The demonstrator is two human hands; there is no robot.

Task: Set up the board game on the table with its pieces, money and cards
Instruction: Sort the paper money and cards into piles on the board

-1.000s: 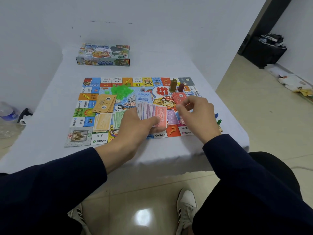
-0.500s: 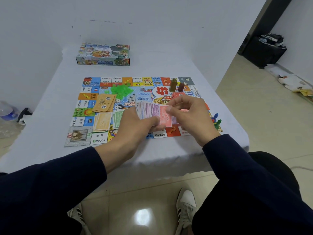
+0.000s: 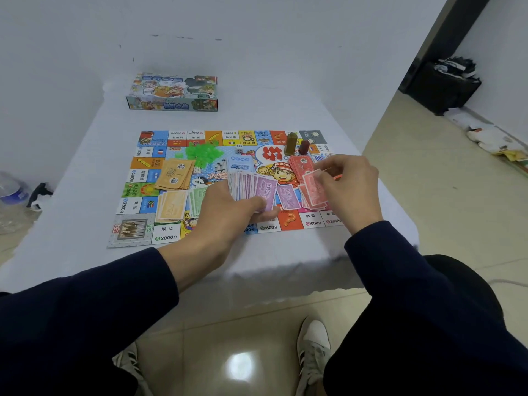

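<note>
The colourful game board [image 3: 134, 207] lies flat on the white table [image 3: 71, 224]. My left hand [image 3: 228, 212] grips a fanned stack of play money [image 3: 254, 187], purple notes on top. My right hand [image 3: 348, 187] pinches a red note [image 3: 313, 185] over the red money pile [image 3: 311, 202] on the board's right side. A purple note [image 3: 288, 197] lies between the two. Orange [image 3: 170, 207] and green money piles [image 3: 197, 200], tan cards [image 3: 174, 175], blue cards [image 3: 241, 162], red cards [image 3: 300, 164], green houses [image 3: 203, 151], red pieces [image 3: 270, 152] and a die [image 3: 239, 149] sit on the board.
The game box [image 3: 173, 92] stands at the table's far end. Two upright tokens, olive [image 3: 291, 144] and dark red [image 3: 303, 147], stand near the board's far right. A plastic bottle [image 3: 11, 190] lies on the floor left; a dark bag [image 3: 443, 84] sits by the doorway.
My right hand took a red note off the fan in my left hand and carried it right, over the red pile. A purple note now tops the fan.
</note>
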